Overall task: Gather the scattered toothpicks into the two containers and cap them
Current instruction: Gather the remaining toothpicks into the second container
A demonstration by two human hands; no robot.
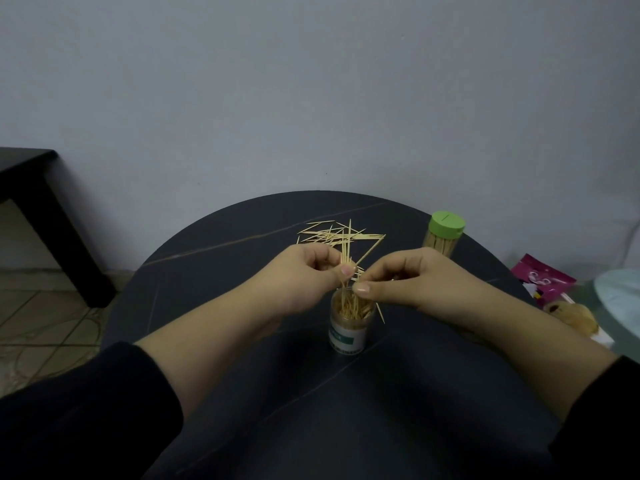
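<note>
An open clear container (349, 332) with a white and green label stands on the dark round table (214, 271), partly filled with toothpicks. Directly above its mouth, my left hand (304, 275) pinches a small bundle of toothpicks (345, 252) that stands upright. My right hand (415, 278) pinches at the same bundle from the right, thumb over the container's rim. One toothpick hangs outside the container's right wall. A loose pile of toothpicks (332, 233) lies farther back on the table. A second container with a green cap (445, 233) on it stands at the back right, full of toothpicks.
A pink packet (542, 277), a pale round object (575, 317) and a light blue-green rim (620, 299) sit off the table's right edge. A black side table (38, 202) stands at the left against the grey wall. Tiled floor shows at the lower left.
</note>
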